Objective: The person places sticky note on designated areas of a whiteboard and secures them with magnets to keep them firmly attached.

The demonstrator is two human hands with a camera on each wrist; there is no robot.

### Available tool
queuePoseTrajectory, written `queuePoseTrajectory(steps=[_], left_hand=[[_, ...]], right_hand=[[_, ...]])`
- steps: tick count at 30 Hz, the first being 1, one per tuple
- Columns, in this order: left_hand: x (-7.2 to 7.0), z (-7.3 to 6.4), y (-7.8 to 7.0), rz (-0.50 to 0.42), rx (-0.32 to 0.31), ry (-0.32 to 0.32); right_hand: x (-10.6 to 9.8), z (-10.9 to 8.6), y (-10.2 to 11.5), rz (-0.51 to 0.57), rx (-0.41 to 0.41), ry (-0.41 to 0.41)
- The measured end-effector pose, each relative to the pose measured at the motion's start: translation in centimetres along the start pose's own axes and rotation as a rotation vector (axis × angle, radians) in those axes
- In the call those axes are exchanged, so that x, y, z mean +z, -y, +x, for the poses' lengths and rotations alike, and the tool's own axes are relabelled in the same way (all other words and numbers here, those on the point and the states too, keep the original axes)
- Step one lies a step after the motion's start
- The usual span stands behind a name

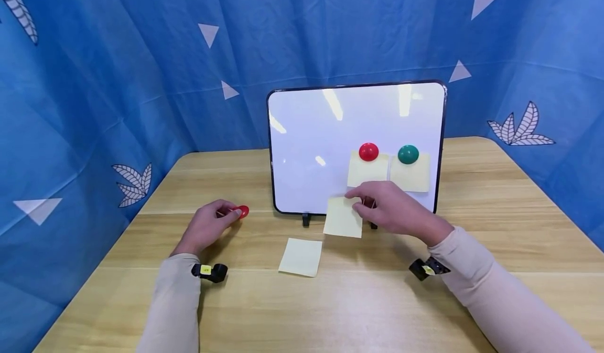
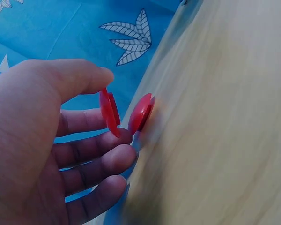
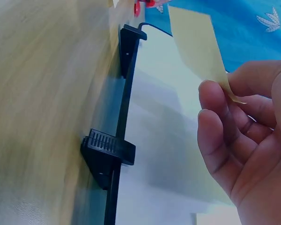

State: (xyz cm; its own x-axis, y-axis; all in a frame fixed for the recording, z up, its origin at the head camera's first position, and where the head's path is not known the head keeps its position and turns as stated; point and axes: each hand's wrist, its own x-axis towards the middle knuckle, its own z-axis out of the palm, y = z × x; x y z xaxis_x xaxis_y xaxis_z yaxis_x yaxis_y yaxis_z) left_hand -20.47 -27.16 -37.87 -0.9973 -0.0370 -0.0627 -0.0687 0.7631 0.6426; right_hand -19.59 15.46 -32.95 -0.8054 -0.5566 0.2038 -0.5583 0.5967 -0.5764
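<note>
My left hand [image 1: 207, 226] pinches a round red magnet [image 2: 109, 112] between thumb and fingers, seen edge-on in the left wrist view. A second red magnet [image 2: 141, 113] is just beyond the fingertips, near the wooden table. My right hand [image 1: 389, 206] grips a pale yellow paper note [image 1: 343, 217] by its edge, in front of the whiteboard's [image 1: 311, 143] lower rim. In the right wrist view, thumb and fingers close on one end of the note. On the board, a red magnet [image 1: 368, 152] and a green magnet [image 1: 408, 154] sit over two notes, side by side.
Another pale note [image 1: 301, 257] lies on the wooden table [image 1: 255, 311] before the board. Black stand clips [image 3: 107, 147] support the board's bottom edge. A patterned blue cloth [image 1: 155, 70] hangs behind and at both sides.
</note>
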Motion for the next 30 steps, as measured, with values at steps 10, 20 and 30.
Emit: queuePoseTrajectory(steps=[10,20,30], left_hand=[[0.3,0.0,0.2,-0.023,0.028,-0.011],[0.7,0.2,0.1,-0.076,0.047,-0.026],[1.2,0.6,0.0,-0.094,0.052,-0.03]], right_hand=[[-0.6,0.6,0.3,-0.029,-0.044,-0.055],[-1.4,1.1,0.3,-0.051,-0.053,-0.147],[-1.7,2.7,0.4,-0.06,-0.044,-0.184]])
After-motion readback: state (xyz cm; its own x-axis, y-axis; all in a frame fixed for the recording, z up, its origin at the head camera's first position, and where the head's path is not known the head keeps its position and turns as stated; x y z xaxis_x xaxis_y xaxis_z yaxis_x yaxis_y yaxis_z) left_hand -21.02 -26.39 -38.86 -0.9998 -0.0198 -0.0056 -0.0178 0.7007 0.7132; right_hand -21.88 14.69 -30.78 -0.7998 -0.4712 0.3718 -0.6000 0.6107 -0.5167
